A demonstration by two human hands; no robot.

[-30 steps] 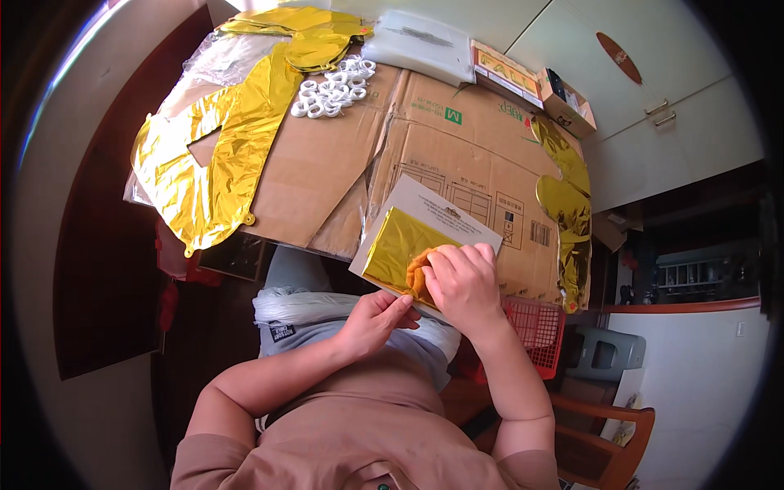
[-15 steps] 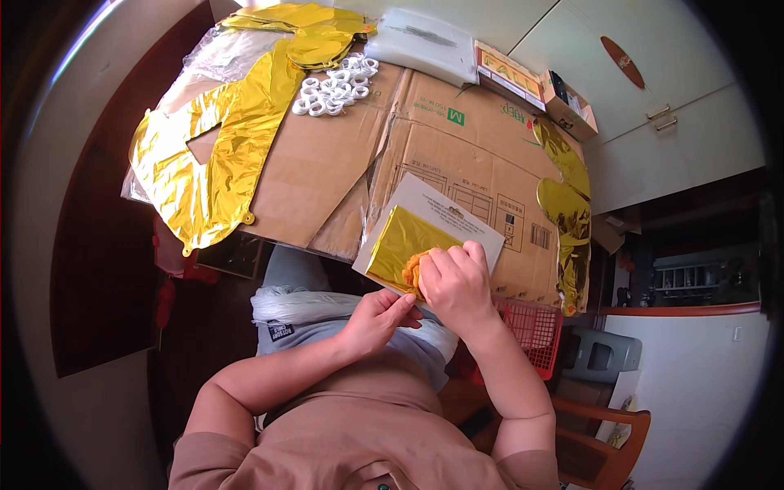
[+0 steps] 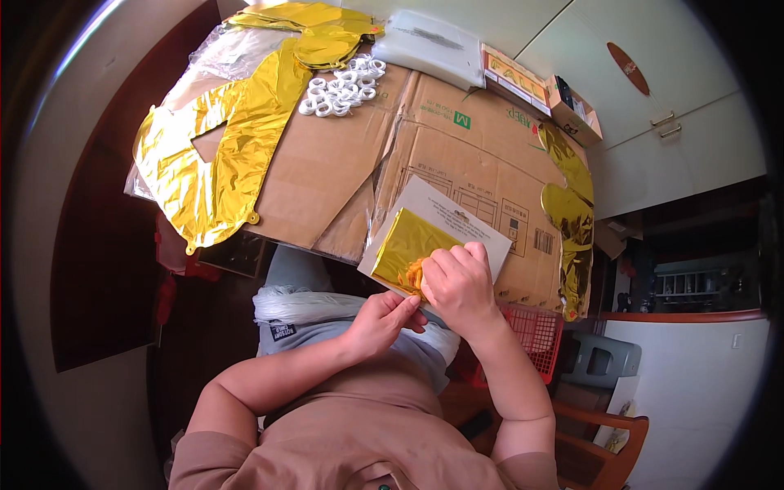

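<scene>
A folded gold foil balloon [image 3: 408,238] lies on a pale grey printed card [image 3: 427,200] at the near edge of the cardboard. My right hand [image 3: 461,282] is closed around a bunched orange cloth [image 3: 415,274] and presses it on the foil's near right part. At the near corner of the foil and card, my left hand [image 3: 384,320] pinches the edge between thumb and fingers. The left fingertips are partly under the edge and hidden. Much of the cloth is covered by my right hand.
Large gold foil balloons [image 3: 249,147] lie at the left, with more foil balloons [image 3: 565,214] along the right edge. White rings [image 3: 343,88] sit in a heap at the back, near clear plastic bags [image 3: 429,45] and small boxes [image 3: 572,110]. A red basket [image 3: 531,335] stands below right.
My right hand and the orange cloth have barely shifted over the foil. The whole view has moved slightly, and my left hand keeps its pinch.
</scene>
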